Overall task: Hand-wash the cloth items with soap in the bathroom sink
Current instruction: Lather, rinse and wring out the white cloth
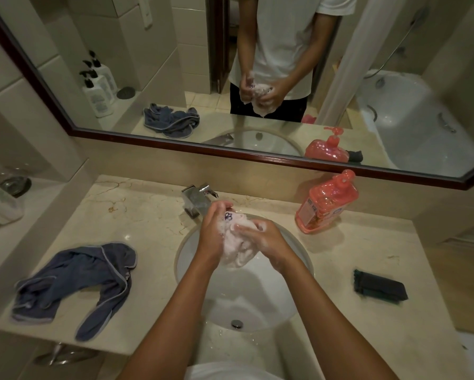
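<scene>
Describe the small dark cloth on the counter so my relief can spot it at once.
Start at the white sink set in the marble counter and go to the person's right. Past the pink soap bottle, nearer the front edge, lies the small dark cloth, folded flat. Unlike the blue-grey garment sprawled left of the sink, it is compact, nearly black and lies alone.

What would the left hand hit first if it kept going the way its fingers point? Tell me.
Probably the faucet. The left hand grips the soapy white cloth with its fingers aimed up and back toward the spout; depth is hard to judge.
</scene>
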`<action>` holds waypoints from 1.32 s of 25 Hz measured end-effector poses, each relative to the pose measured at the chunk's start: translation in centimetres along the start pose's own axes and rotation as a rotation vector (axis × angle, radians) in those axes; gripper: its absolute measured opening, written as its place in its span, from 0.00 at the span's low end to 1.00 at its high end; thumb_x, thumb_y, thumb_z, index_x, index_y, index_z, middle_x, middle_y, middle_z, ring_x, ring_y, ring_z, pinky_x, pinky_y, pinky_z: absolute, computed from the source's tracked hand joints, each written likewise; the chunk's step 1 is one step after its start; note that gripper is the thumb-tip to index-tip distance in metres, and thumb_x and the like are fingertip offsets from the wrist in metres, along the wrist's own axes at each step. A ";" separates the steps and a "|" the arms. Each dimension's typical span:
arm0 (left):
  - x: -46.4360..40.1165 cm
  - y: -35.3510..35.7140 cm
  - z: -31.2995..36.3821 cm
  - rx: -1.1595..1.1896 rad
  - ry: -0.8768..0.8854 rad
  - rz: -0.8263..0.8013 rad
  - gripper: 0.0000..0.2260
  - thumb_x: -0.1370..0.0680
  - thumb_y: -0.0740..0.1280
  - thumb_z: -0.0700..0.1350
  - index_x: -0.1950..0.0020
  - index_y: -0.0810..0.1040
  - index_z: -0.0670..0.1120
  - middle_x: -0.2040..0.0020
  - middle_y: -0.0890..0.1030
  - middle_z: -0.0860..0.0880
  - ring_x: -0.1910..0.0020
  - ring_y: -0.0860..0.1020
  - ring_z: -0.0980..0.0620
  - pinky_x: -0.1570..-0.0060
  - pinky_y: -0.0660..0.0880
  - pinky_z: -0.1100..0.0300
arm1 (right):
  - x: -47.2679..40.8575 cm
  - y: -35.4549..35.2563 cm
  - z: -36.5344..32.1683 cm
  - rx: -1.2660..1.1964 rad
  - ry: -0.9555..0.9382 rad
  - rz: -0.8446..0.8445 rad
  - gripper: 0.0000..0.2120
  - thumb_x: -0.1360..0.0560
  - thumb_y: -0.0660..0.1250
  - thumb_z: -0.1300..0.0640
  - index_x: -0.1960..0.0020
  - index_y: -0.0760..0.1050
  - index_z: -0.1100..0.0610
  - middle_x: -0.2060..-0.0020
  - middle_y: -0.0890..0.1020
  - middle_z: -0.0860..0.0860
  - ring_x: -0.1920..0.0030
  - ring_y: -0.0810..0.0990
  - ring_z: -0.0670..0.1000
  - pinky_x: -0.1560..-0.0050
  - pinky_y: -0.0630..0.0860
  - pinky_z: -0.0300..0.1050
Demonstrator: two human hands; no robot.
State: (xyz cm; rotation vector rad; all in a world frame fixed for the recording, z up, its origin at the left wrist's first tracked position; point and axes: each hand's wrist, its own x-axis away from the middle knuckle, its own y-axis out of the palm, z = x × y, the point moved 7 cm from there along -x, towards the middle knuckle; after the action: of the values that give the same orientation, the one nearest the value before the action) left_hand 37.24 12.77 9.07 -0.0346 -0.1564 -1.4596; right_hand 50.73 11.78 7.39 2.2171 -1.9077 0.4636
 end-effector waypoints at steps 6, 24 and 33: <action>0.6 0.9 -3.2 0.059 -0.186 -0.193 0.22 0.17 0.60 0.59 0.37 0.81 0.43 0.43 0.85 0.43 0.43 0.84 0.43 0.43 0.80 0.51 | 0.0 -1.7 -0.1 -0.428 -0.088 0.087 0.22 0.24 0.70 0.50 0.35 0.78 0.61 0.43 0.84 0.62 0.45 0.83 0.60 0.44 0.79 0.53; 0.6 0.2 0.0 -0.162 -0.036 0.022 0.09 0.16 0.62 0.43 0.49 0.82 0.49 0.56 0.85 0.50 0.56 0.83 0.51 0.55 0.78 0.56 | 0.2 -1.8 0.4 -0.313 -0.003 0.082 0.18 0.16 0.58 0.45 0.35 0.79 0.53 0.42 0.85 0.54 0.41 0.84 0.54 0.39 0.79 0.53; 1.3 1.4 -1.8 0.048 -0.210 -0.120 0.11 0.18 0.67 0.50 0.38 0.80 0.49 0.44 0.86 0.50 0.44 0.84 0.49 0.41 0.80 0.49 | 0.6 -2.5 -1.0 -0.137 -0.115 0.275 0.11 0.18 0.64 0.50 0.46 0.82 0.55 0.53 0.87 0.55 0.52 0.86 0.56 0.50 0.81 0.53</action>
State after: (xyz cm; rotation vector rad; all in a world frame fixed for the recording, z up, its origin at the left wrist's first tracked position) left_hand 38.89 11.42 7.57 -0.1416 -0.3702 -1.5697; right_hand 53.16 11.97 8.66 1.9440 -2.2435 0.2380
